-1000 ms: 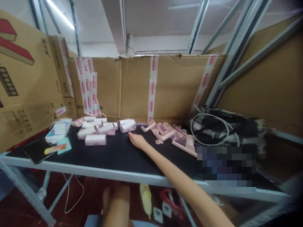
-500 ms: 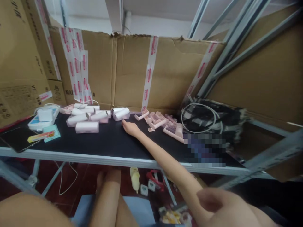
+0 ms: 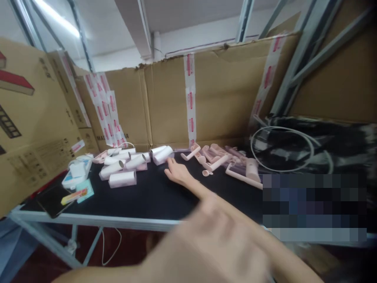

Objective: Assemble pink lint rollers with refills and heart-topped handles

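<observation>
My right hand [image 3: 177, 171] reaches across the black tabletop [image 3: 159, 198]. Its thumb and index finger are apart, and the fingertips are beside a pair of white cylinders [image 3: 164, 154] with pale pinkish bases; whether they touch is unclear. My left hand [image 3: 218, 236] is a large motion-smeared shape close to the camera, crossing in front of my right forearm, so its fingers cannot be made out. More white cylinders [image 3: 123, 179] lie in a cluster to the left. To the right of my right hand are several pink plastic pieces [image 3: 213, 155], with a small pink cup-like part [image 3: 207, 173] in front.
A phone-like dark slab [image 3: 53, 202], a teal card [image 3: 85, 190] and a white-and-blue box [image 3: 77, 171] lie at the left. Cardboard [image 3: 167, 106] walls the back. A white cable loop [image 3: 281, 169] rests on black plastic at the right. A metal rail [image 3: 118, 221] edges the table.
The view has tilted up and shifted left. My right hand has its thumb spread further from the index finger. A blurred left hand now covers the lower middle, hiding the legs and floor items.
</observation>
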Available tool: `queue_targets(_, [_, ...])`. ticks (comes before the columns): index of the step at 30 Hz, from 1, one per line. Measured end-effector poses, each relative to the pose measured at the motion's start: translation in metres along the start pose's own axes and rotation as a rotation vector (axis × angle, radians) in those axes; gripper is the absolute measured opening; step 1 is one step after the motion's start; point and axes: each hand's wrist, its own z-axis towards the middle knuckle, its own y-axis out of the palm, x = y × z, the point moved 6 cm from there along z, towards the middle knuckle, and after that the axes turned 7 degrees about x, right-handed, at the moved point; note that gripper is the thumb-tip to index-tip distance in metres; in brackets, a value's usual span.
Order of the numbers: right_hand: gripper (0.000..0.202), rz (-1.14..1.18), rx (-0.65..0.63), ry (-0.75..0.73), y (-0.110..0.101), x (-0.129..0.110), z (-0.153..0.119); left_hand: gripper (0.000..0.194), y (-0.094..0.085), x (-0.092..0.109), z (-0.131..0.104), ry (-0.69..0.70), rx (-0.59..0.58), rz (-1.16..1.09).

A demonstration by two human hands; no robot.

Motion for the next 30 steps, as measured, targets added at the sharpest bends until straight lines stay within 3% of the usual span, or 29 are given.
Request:
queue_targets(2, [0.03,0.051,0.049,0.02,-0.01,0.001,-0.003,0.016,-0.014,-0.037,0.01,0.122,0.036,0.173])
queue_targets(3, [0.03,0.074,0.071,0.024,-0.015,0.002,-0.004,0.017,-0.019,-0.065,0.006,0.102,0.083,0.304])
queue_targets(6, [0.027,0.134,0.152,0.021,-0.031,0.011,0.001,0.036,-0.019,-0.173,-0.036,-0.086,0.098,0.554])
queue_targets(9, [0.025,0.181,0.261,0.07,-0.054,0.038,0.015,0.049,-0.014,-0.267,-0.084,-0.228,-0.009,0.689])
queue_targets(10, [0.027,0.194,0.3,0.104,-0.062,0.051,0.02,0.05,-0.014,-0.288,-0.097,-0.261,-0.047,0.687])
queue_targets(12, [0.035,0.215,0.369,0.186,-0.08,0.083,0.029,0.051,-0.015,-0.311,-0.113,-0.272,-0.119,0.619])
queue_targets(16, [0.048,0.22,0.395,0.298,-0.103,0.155,0.034,0.05,-0.011,-0.311,-0.115,-0.234,-0.15,0.475])
queue_targets(18, [0.044,0.201,0.366,0.326,-0.107,0.183,0.032,0.048,-0.004,-0.299,-0.107,-0.23,-0.14,0.422])
queue_targets(20, [0.034,0.188,0.322,0.315,-0.105,0.197,0.034,0.046,0.008,-0.282,-0.094,-0.224,-0.165,0.353])
queue_targets(22, [0.025,0.192,0.261,0.252,-0.095,0.193,0.044,0.045,0.021,-0.263,-0.075,-0.216,-0.182,0.289])
queue_targets(25, [0.017,0.211,0.178,0.119,-0.073,0.163,0.071,0.045,0.044,-0.238,-0.039,-0.166,-0.22,0.205])
queue_targets(30, [0.017,0.238,0.197,0.025,-0.045,0.121,0.109,0.063,0.077,-0.227,0.001,-0.163,-0.2,0.097])
